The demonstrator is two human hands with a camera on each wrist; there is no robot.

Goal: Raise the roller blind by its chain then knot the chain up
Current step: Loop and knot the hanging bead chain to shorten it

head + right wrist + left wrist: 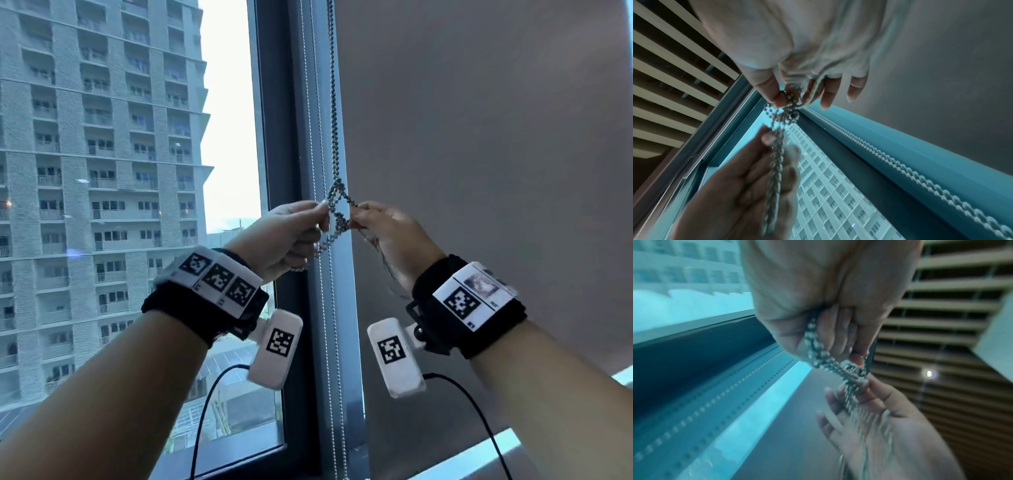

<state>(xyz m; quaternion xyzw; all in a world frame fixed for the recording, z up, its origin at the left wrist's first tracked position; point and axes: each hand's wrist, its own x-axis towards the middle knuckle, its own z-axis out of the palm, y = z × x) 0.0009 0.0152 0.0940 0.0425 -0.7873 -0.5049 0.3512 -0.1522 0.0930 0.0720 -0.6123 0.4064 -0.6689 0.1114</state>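
A metal bead chain hangs down the window frame and twists into a small loop between my two hands. My left hand pinches the loop's left side, with more chain gathered in its curled fingers. My right hand pinches the right side between thumb and forefinger, its other fingers spread. The chain bunches at that pinch and runs down through the left hand. The grey roller blind covers the right pane.
The dark window mullion stands directly behind my hands, with a second, thinner bead chain hanging along it. Left pane glass shows a high-rise outside. Slatted ceiling is overhead. Camera cables dangle below my wrists.
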